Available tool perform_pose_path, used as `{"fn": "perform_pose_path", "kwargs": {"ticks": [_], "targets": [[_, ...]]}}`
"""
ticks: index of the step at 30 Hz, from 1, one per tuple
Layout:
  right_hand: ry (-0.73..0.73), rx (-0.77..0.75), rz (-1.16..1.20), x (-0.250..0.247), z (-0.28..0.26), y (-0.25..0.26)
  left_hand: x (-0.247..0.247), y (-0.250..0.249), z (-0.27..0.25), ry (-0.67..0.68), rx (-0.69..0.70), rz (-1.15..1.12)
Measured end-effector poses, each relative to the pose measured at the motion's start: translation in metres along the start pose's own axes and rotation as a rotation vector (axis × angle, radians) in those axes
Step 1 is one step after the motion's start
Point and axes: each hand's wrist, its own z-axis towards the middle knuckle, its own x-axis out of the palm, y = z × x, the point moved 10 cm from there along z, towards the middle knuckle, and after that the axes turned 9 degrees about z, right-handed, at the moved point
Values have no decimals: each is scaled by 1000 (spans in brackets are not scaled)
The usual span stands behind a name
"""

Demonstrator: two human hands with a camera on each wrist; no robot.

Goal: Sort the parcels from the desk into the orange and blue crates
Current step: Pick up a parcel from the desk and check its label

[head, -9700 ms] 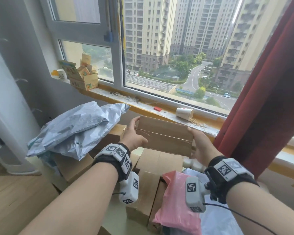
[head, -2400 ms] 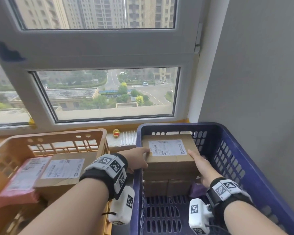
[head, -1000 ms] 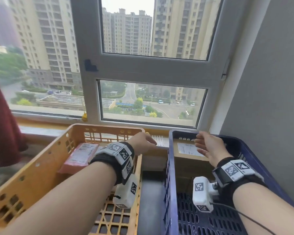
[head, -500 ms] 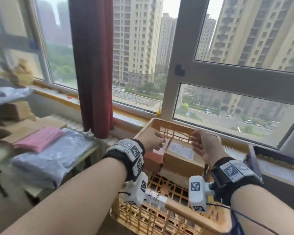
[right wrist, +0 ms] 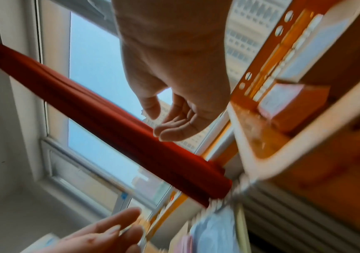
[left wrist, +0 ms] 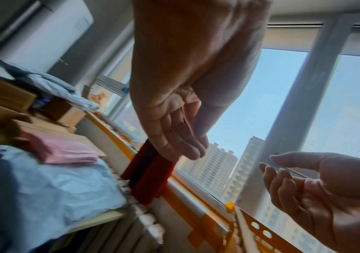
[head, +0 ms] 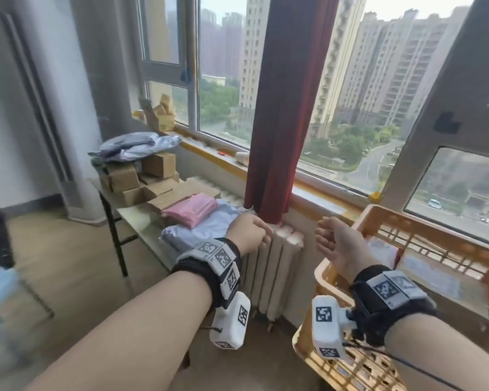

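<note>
Both hands hang empty in the air between the desk and the orange crate. My left hand is relaxed, fingers loosely bent, above the radiator near the desk's right end. My right hand is open too, just left of the orange crate, which holds labelled boxes and a pink parcel. On the desk lie a pale blue bag parcel, a pink bag parcel, several cardboard boxes and grey bags on top. The blue crate is out of view.
A red curtain hangs between desk and crate, over a white radiator. The windowsill carries a small carton and a paper cup. A white column unit stands at the left; wooden floor lies below.
The cardboard parcel went into the blue crate and both hands let go. The view has since swung left past the orange crate to the desk, with both hands empty.
</note>
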Motion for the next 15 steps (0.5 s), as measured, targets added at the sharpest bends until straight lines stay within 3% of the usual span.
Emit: {"fn": "perform_pose_path", "kwargs": {"ticks": [7, 15], "targets": [[122, 87, -22, 99, 0, -57, -76, 84, -3, -135, -156, -79], [199, 135, -92, 184, 16, -103, -150, 146, 5, -282, -220, -119]]}}
